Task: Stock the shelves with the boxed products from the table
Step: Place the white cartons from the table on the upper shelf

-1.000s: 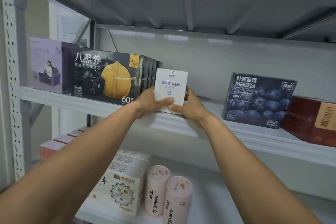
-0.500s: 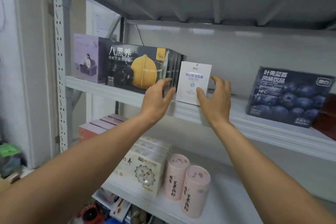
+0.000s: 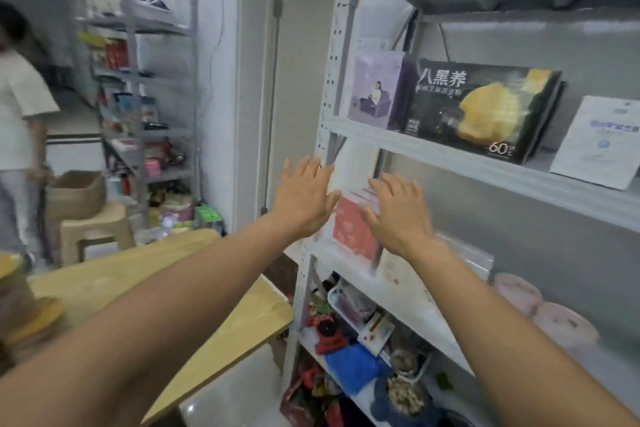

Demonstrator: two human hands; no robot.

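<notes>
Before shelf's left post, left hand [image 3: 304, 198] and right hand [image 3: 398, 210] spread, empty; white box [image 3: 595, 142] apparently upright on shelf [image 3: 450, 159].

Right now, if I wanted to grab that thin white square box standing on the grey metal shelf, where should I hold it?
Probably pinch the thin white square box by its top edge, reaching from the front. It stands upright and face-out on the grey metal shelf, with open space above and a gap to the big black box beside it.
</notes>
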